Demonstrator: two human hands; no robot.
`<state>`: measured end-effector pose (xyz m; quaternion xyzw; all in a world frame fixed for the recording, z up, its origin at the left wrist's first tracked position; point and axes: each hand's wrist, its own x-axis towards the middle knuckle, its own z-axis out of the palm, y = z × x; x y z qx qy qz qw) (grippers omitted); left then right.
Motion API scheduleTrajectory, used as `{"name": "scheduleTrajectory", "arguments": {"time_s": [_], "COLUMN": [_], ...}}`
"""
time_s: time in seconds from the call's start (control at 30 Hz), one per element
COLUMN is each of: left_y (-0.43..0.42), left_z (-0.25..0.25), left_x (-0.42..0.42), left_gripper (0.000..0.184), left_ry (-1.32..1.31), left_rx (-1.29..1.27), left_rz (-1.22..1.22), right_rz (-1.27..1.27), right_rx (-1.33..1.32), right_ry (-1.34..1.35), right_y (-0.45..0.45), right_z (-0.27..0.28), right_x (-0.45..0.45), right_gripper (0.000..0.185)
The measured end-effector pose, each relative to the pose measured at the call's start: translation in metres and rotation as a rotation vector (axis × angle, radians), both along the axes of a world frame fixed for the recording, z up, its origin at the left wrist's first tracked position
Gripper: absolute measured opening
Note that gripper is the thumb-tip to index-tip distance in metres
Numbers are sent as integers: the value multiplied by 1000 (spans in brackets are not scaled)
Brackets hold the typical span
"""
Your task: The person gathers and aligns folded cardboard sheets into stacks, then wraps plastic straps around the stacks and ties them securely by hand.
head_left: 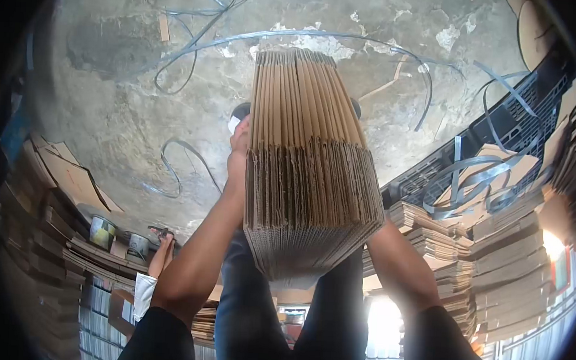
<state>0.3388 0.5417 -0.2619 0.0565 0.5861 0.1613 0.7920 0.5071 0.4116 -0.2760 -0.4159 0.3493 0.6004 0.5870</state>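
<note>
Left hand (239, 138) of the person before me grips the near-left flank of a thick bundle of folded brown cardboard (312, 162), while the right forearm (397, 264) runs behind its other side. The bundle is upright in front of the person's dark-trousered legs (249, 302), its sheets packed edge to edge. Around it spreads a worn concrete floor (122, 119), crossed by loose loops of bluish strapping (322, 33). To the right lies a black plastic pallet (432, 160) with more tangled strapping, and beside that rise stacks of flat cardboard (441, 243). Off to the left are two tins (103, 231) and another person's bare limb (160, 258). I see no band around the bundle, so sheets could slip or fan out if side pressure eased or became uneven; a loop of strapping could also snag a foot. The right hand is hidden by the cardboard, so I cannot tell how its fingers are set. The bundle's underside is out of sight too, leaving it unclear whether it touches the floor. Dark rounding and glare swallow the outer edges, and the other person's limb ends in something I cannot make out.
</note>
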Motion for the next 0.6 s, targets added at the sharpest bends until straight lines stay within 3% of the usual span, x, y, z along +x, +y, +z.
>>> {"name": "scheduleTrajectory", "arguments": {"time_s": [0.13, 0.47, 0.6], "left_y": [4, 65, 93], "left_z": [7, 18, -2], "left_x": [18, 47, 62], "left_gripper": [39, 41, 43], "left_ry": [211, 111, 77], "left_rx": [126, 166, 101], "left_rz": [-186, -214, -204], "right_rz": [41, 461, 713], "right_rx": [-81, -126, -151], "right_ry": [-84, -652, -813], "right_y": [2, 43, 52], "right_z": [8, 38, 35], "right_x": [7, 35, 55], "right_gripper": [54, 47, 43]}}
